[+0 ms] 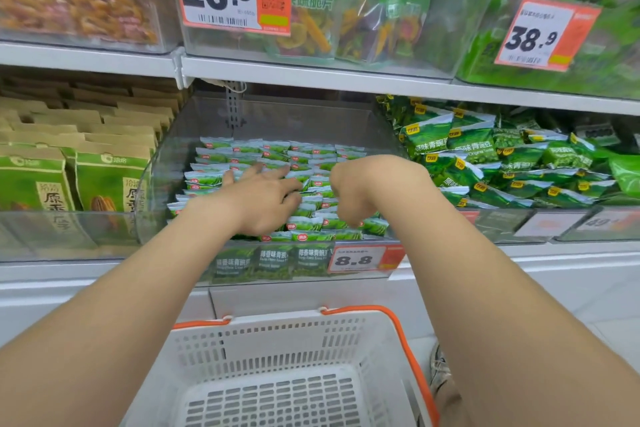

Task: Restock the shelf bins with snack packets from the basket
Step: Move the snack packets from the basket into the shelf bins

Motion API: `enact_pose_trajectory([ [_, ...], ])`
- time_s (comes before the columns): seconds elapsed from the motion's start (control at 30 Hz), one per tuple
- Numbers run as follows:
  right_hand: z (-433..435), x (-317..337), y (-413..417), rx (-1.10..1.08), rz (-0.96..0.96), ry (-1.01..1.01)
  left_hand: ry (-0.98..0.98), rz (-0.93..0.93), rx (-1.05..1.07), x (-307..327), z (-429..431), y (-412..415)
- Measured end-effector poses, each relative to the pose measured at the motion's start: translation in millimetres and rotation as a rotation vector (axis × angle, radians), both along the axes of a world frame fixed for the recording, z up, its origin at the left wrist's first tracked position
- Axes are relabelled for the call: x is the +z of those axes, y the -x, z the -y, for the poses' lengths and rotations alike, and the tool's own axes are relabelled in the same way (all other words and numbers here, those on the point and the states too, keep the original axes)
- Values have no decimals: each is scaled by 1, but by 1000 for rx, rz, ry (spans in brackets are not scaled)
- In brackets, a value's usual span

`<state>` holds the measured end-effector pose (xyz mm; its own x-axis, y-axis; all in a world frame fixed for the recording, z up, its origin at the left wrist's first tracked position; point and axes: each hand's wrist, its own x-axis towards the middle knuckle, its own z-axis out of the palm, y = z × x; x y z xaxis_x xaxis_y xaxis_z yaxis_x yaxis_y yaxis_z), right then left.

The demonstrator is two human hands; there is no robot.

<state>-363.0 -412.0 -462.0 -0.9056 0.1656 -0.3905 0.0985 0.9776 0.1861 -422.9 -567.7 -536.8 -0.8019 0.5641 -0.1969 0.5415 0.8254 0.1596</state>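
Green snack packets [277,156] stand in rows in the clear middle bin [162,163], up to its front edge. The left hand [263,198] lies spread flat on them. The right hand [353,194] dips in beside it, fingers hidden, so I cannot tell its grip. The white basket [277,326] sits below the shelf.

2 grips [263,199], 1 bskt [277,333].

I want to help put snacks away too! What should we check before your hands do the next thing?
1. Snacks left in the basket: not ok, none show in the part seen.
2. Left hand free: ok, it rests flat on the green packets.
3. Right hand free: cannot tell, its curled fingers point down, hidden.
4. Room in the middle bin: ok, its clear wall rises above the rows.
5. Price tag showing: ok, it reads 8.8.
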Motion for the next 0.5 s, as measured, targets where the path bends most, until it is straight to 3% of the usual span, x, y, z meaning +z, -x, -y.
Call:
enact_pose_trajectory([
  [0.1,2,7,-10,-39,-62,-63,-76,-5,81,6,-10,5],
  [0.27,-7,2,-16,-4,-3,-126,-102,-30,215,12,-31,15],
  [0.5,-22,2,-9,13,91,-47,-131,-88,195,10,-46,25],
])
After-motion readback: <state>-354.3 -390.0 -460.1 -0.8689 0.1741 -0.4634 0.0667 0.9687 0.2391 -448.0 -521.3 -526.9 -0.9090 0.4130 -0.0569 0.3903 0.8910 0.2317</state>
